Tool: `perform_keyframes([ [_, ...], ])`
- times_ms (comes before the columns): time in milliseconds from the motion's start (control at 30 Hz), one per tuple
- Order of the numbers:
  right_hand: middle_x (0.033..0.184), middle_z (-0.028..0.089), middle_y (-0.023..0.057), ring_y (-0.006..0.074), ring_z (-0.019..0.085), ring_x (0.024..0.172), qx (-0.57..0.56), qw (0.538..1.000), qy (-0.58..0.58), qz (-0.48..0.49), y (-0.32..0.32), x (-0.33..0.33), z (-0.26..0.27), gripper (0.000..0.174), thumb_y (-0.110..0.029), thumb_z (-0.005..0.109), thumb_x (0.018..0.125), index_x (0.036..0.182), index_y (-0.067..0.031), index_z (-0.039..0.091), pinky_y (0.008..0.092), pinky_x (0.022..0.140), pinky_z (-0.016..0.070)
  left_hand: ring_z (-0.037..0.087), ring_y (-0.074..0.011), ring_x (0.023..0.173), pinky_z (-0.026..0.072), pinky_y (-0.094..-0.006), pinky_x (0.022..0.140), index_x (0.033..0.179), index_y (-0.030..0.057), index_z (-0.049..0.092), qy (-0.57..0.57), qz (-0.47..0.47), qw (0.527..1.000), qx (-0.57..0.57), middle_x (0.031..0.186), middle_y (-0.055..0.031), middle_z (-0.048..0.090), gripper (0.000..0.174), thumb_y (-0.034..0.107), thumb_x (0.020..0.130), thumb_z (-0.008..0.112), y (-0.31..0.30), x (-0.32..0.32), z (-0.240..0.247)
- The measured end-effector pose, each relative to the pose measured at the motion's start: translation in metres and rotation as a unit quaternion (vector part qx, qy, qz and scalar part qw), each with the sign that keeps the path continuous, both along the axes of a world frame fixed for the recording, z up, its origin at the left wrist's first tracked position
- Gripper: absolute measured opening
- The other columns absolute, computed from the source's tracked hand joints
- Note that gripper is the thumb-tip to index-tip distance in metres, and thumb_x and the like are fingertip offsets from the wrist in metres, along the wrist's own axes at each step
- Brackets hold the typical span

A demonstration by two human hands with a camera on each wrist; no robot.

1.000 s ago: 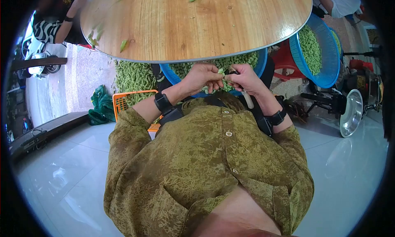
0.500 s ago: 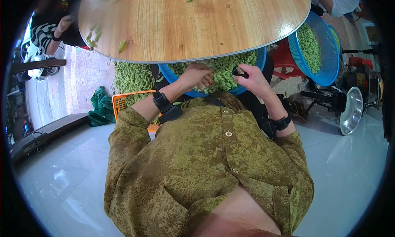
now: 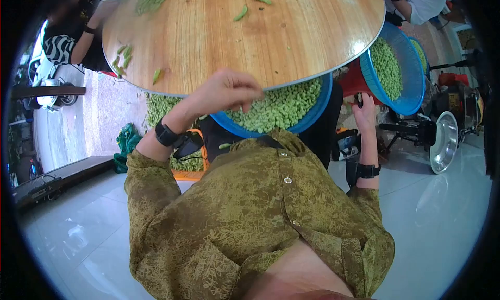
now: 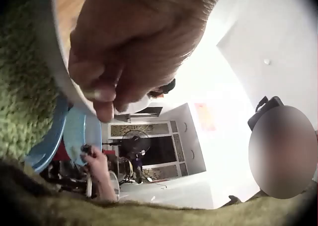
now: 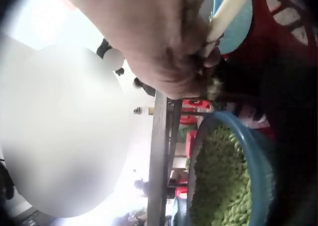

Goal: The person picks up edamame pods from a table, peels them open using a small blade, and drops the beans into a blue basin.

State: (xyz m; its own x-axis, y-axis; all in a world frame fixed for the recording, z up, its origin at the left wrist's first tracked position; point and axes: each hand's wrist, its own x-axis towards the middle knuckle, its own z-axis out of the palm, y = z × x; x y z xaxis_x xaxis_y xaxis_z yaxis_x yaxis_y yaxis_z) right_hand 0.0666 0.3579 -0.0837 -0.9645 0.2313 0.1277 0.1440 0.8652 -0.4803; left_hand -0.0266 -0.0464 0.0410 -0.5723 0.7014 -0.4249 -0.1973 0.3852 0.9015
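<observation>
My left hand (image 3: 225, 94) is over the table's near edge and the left part of the blue tub (image 3: 326, 99), fingers bent loosely with nothing visible in them. Shelled green beans (image 3: 278, 110) fill that tub, which sits at my lap, partly under the tabletop. Out to the right, my right hand (image 3: 366, 114) grips a tool with a pale handle (image 5: 232, 11) and a dark end (image 3: 359, 99). It is beside the red stool (image 3: 355, 80), short of the second blue basket (image 3: 421, 99). In the right wrist view the fist covers the tool's middle.
The round wooden table (image 3: 208, 34) spans the front, with bean pods (image 3: 241, 13) scattered on it. An orange basket (image 3: 188, 175) and piled pods (image 3: 159, 108) lie at left. A metal basin (image 3: 444, 144) stands at right. Other people sit across the table.
My hands met over the tub around a bit of green, then parted. The left hand has risen leftward to the table edge. The right has swung out right with the tool.
</observation>
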Motion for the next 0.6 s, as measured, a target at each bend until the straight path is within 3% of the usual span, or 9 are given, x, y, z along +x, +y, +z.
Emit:
perform_keyframes([
  [167, 0.093, 0.060, 0.0243, 0.0437, 0.057, 0.089, -0.001, 0.991, -0.095, -0.094, 0.025, -0.006, -0.027, 0.028, -0.018, 0.060, 0.076, 0.095, 0.0020, 0.053, 0.0482, 0.078, 0.0438, 0.060, -0.0149, 0.058, 0.0473, -0.0280, 0.054, 0.095, 0.0004, 0.066, 0.289, 0.154, 0.944, -0.048, 0.067, -0.0074, 0.065, 0.021, 0.019, 0.088, 0.059, 0.001, -0.081, -0.019],
  [233, 0.086, 0.059, 0.0213, 0.0379, 0.059, 0.085, -0.041, 0.994, -0.055, -0.085, 0.031, -0.011, -0.036, 0.026, -0.018, 0.059, 0.079, 0.095, 0.0020, 0.052, 0.0446, 0.076, 0.0454, 0.062, -0.0258, 0.066, 0.0495, -0.0327, 0.063, 0.091, -0.0013, 0.066, 0.496, 0.206, 0.825, -0.174, 0.072, -0.0137, 0.064, 0.023, 0.020, 0.085, 0.061, 0.004, -0.109, -0.028],
  [300, 0.077, 0.058, 0.0176, 0.0303, 0.060, 0.079, -0.182, 0.983, 0.002, -0.032, 0.015, -0.014, -0.018, 0.023, -0.018, 0.055, 0.084, 0.093, 0.0026, 0.052, 0.0405, 0.072, 0.0458, 0.062, -0.0303, 0.070, 0.0499, -0.0355, 0.065, 0.091, -0.0008, 0.066, 0.548, 0.214, 0.783, -0.201, 0.076, -0.0170, 0.063, 0.024, 0.022, 0.083, 0.063, 0.007, -0.137, -0.056],
  [333, 0.074, 0.057, 0.0111, 0.0185, 0.055, 0.065, -0.223, 0.974, -0.018, -0.031, 0.000, -0.018, -0.007, 0.018, -0.016, 0.053, 0.087, 0.091, 0.0015, 0.052, 0.0318, 0.059, 0.0451, 0.062, -0.0347, 0.074, 0.0502, -0.0384, 0.068, 0.090, -0.0003, 0.066, 0.596, 0.214, 0.740, -0.227, 0.080, -0.0204, 0.063, 0.025, 0.023, 0.080, 0.064, 0.009, -0.144, -0.064],
  [367, 0.074, 0.057, 0.0111, 0.0185, 0.055, 0.065, -0.223, 0.974, -0.014, -0.031, -0.017, -0.020, 0.010, 0.018, -0.016, 0.053, 0.087, 0.091, 0.0015, 0.052, 0.0318, 0.059, 0.0451, 0.062, -0.0347, 0.074, 0.0502, -0.0384, 0.068, 0.090, -0.0003, 0.066, 0.598, 0.214, 0.739, -0.226, 0.080, -0.0204, 0.063, 0.025, 0.023, 0.080, 0.064, 0.012, -0.146, -0.064],
  [433, 0.074, 0.055, 0.0021, 0.0060, 0.048, 0.056, -0.436, 0.895, -0.097, 0.022, -0.051, -0.022, 0.047, 0.012, -0.009, 0.051, 0.090, 0.098, -0.0011, 0.055, 0.0205, 0.044, 0.0365, 0.062, -0.0359, 0.083, 0.0501, -0.0413, 0.073, 0.089, 0.0001, 0.065, 0.532, 0.202, 0.781, -0.256, 0.087, -0.0197, 0.064, 0.025, 0.023, 0.079, 0.064, 0.017, -0.148, -0.063],
  [467, 0.074, 0.055, 0.0021, 0.0060, 0.048, 0.056, -0.437, 0.894, -0.095, 0.021, -0.065, -0.022, 0.057, 0.012, -0.009, 0.051, 0.090, 0.098, -0.0011, 0.055, 0.0205, 0.044, 0.0365, 0.062, -0.0359, 0.083, 0.0501, -0.0413, 0.073, 0.089, 0.0001, 0.065, 0.534, 0.201, 0.781, -0.256, 0.087, -0.0197, 0.064, 0.025, 0.023, 0.079, 0.064, 0.019, -0.145, -0.057],
  [533, 0.073, 0.055, 0.0007, 0.0025, 0.046, 0.055, -0.495, 0.849, -0.124, 0.140, -0.085, -0.022, 0.069, 0.011, -0.009, 0.050, 0.093, 0.099, -0.0019, 0.055, 0.0166, 0.043, 0.0339, 0.061, -0.0365, 0.080, 0.0501, -0.0404, 0.072, 0.089, 0.0002, 0.064, 0.439, 0.206, 0.854, -0.188, 0.085, -0.0186, 0.064, 0.021, 0.017, 0.077, 0.065, 0.022, -0.125, -0.041],
  [600, 0.075, 0.056, 0.0023, 0.0035, 0.046, 0.053, -0.492, 0.836, -0.138, 0.198, -0.099, -0.028, 0.074, 0.020, -0.008, 0.050, 0.093, 0.111, 0.0007, 0.054, 0.0174, 0.043, 0.0344, 0.061, -0.0321, 0.073, 0.0499, -0.0376, 0.066, 0.090, 0.0006, 0.063, 0.462, 0.203, 0.847, -0.167, 0.081, -0.0163, 0.064, 0.019, 0.015, 0.078, 0.064, 0.024, -0.106, -0.036],
])
